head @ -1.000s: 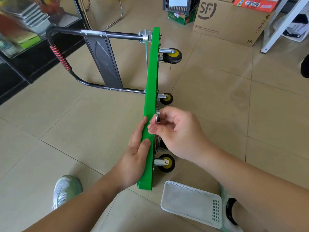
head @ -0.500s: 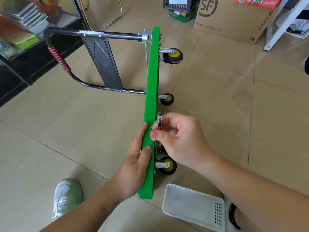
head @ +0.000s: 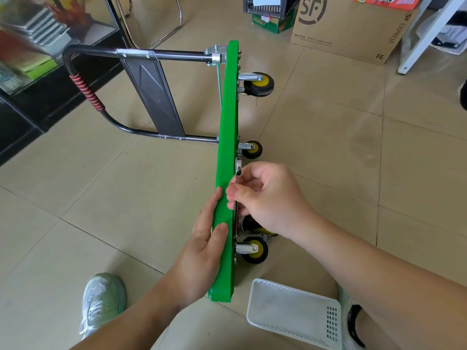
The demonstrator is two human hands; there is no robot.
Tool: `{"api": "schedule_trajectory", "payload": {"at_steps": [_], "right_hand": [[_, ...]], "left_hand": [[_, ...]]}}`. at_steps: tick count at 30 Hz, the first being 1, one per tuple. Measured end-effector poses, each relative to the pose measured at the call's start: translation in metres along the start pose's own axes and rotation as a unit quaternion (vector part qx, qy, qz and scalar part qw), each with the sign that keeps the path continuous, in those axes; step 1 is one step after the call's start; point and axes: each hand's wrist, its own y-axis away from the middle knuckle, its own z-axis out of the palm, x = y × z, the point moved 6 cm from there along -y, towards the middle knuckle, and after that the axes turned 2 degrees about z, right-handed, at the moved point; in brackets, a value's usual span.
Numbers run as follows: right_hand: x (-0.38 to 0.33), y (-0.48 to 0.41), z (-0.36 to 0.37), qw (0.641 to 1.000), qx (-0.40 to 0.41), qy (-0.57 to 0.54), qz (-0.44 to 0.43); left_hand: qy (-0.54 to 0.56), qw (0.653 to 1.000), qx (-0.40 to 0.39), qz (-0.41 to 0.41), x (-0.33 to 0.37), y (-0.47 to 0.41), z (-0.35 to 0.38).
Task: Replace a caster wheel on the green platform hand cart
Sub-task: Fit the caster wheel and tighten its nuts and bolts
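The green platform cart (head: 227, 117) stands on its long edge on the tiled floor, black handle (head: 86, 92) folded out to the left, casters pointing right. My left hand (head: 202, 248) grips the platform's top edge near its near end, thumb on the edge. My right hand (head: 262, 198) pinches a metal wrench (head: 238, 168) held flat against the underside of the platform. Below my right hand are two near casters (head: 254, 248), one partly hidden by my wrist. Two far casters show at the back (head: 259, 84) and middle (head: 251, 149).
A white plastic basket (head: 290, 311) lies on the floor at the cart's near end. My shoes sit at lower left (head: 101, 301) and lower right. A cardboard box (head: 348, 26), a crate, a white frame leg and a dark glass shelf unit (head: 38, 46) ring the floor.
My right hand with the wrench has shifted slightly down along the platform's underside. The left hand keeps its hold on the edge; the cart has not moved.
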Motion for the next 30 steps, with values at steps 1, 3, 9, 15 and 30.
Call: {"api": "schedule_trajectory", "payload": {"at_steps": [1, 3, 9, 15, 30], "right_hand": [[0.000, -0.001, 0.000, 1.000, 0.001, 0.001, 0.001], [0.000, 0.000, 0.001, 1.000, 0.002, 0.002, 0.003], [0.001, 0.001, 0.000, 1.000, 0.008, 0.002, 0.003], [-0.004, 0.001, -0.006, 1.000, 0.016, -0.008, -0.016], [-0.004, 0.000, -0.004, 0.999, 0.020, -0.031, 0.002]], "left_hand": [[-0.001, 1.000, 0.001, 0.001, 0.000, 0.000, 0.000], [0.000, 1.000, 0.001, -0.002, 0.000, 0.000, 0.000], [-0.008, 1.000, -0.004, -0.008, 0.002, 0.000, 0.000], [-0.013, 1.000, 0.001, -0.009, 0.004, -0.002, 0.002], [-0.027, 0.999, 0.008, -0.023, 0.005, 0.000, 0.001]]}}
